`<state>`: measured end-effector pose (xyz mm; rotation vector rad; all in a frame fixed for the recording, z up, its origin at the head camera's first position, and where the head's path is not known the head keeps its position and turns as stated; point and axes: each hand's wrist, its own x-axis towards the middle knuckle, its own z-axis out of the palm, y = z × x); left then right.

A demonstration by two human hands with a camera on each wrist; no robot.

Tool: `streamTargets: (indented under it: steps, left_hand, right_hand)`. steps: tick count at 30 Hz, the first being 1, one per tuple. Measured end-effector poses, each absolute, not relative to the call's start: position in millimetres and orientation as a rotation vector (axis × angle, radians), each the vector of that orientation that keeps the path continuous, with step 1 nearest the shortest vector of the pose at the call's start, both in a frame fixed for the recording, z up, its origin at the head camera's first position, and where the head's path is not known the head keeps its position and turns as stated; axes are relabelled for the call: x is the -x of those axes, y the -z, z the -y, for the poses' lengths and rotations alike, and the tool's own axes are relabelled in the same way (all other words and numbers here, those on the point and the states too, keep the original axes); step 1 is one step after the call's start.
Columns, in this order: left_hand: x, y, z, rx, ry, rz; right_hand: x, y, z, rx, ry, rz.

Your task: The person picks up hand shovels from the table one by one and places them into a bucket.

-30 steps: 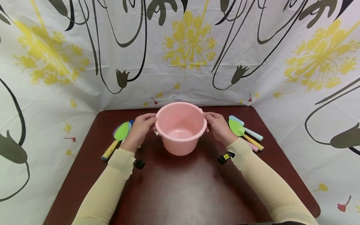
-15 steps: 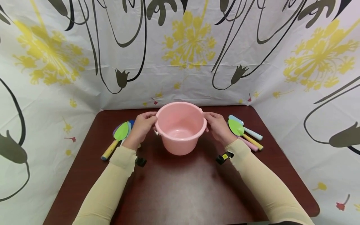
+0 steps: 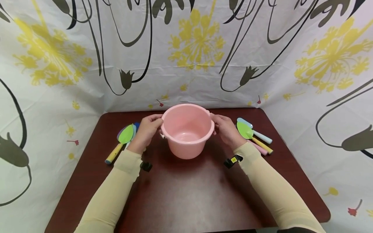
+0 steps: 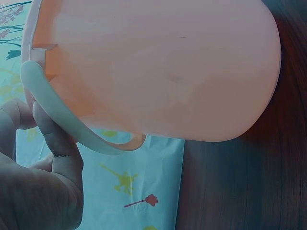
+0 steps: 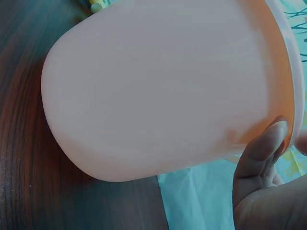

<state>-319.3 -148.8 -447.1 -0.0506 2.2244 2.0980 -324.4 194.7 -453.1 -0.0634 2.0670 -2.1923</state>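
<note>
A pink plastic bucket [image 3: 186, 149] with nothing inside is at the far middle of the table, its opening facing up and toward me. My left hand [image 3: 146, 132] pinches its left rim. In the left wrist view a pale curved handle [image 4: 67, 115] hangs along the bucket's side, close to the fingers. My right hand [image 3: 226, 130] pinches the right rim, as the right wrist view confirms with fingers [image 5: 266, 143] against the wall just under the edge. Whether the bucket's base touches the table cannot be made out.
Left of the bucket lies a pile of toy-like garden trowels, a green one with a yellow handle [image 3: 126, 135] on top. A similar pile with a green trowel [image 3: 244, 130] lies at right. Patterned cloth [image 3: 186, 81] hangs behind the dark red table [image 3: 186, 194].
</note>
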Motion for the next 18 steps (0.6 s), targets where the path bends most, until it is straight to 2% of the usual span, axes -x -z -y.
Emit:
streamTargets:
  steps: [8,13,18]
  left_hand:
    - [320,448,149,0.062,-2.103,-2.218]
    - [321,449,151,0.04,-2.105,-2.224]
    - [320,449,153,-0.003,-2.108,-2.208]
  right_hand:
    - [320,452,-210,-0.006,2.133,-2.089]
    - [314,454,-237,-0.087,2.024,-2.188]
    - [301,453,-270,-0.051,1.779,-2.483]
